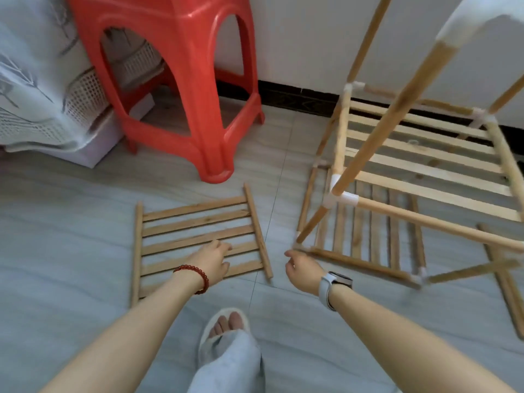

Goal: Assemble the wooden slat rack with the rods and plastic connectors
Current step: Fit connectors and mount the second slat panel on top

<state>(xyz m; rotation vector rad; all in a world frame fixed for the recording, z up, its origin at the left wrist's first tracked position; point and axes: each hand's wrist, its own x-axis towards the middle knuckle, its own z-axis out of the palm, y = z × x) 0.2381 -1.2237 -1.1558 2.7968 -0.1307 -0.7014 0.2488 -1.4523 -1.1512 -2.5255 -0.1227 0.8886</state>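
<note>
A loose wooden slat panel [198,219] lies flat on the grey floor at centre left. My left hand [212,260] reaches over its lower slats, fingers spread and resting on or just above them. My right hand [302,269] hovers just right of the panel, fingers loosely curled around nothing, close to the bottom corner of the partly built rack [425,171]. That rack stands at the right, made of wooden rods joined by white plastic connectors [341,198], with one slat shelf raised and another slat shelf [365,236] at floor level.
A red plastic stool [181,89] stands behind the loose panel. White baskets and a patterned cloth [37,80] fill the far left. A spare rod pair [507,279] lies on the floor at the right. My slippered foot [226,327] is near the bottom centre.
</note>
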